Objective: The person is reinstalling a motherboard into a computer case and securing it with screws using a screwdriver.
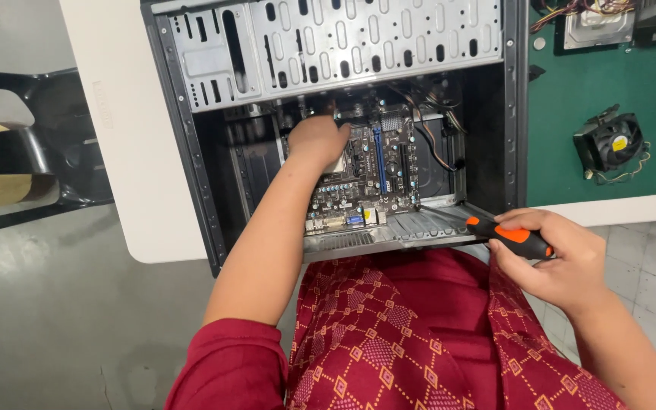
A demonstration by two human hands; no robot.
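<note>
An open black computer case (191,159) lies on its side on a white table (123,152), with a motherboard (377,178) inside. My left hand (316,140) reaches into the case and rests on the board's upper left area, fingers curled over a component; what it grips is hidden. My right hand (559,254) stays outside the case at its lower right corner, closed around an orange-and-black screwdriver (510,237) whose tip is not visible.
A green mat (609,76) covers the table to the right, holding a black cooling fan (610,142) and a drive with coloured wires (597,23). A metal drive cage (328,38) spans the case top. A dark chair (32,144) stands left.
</note>
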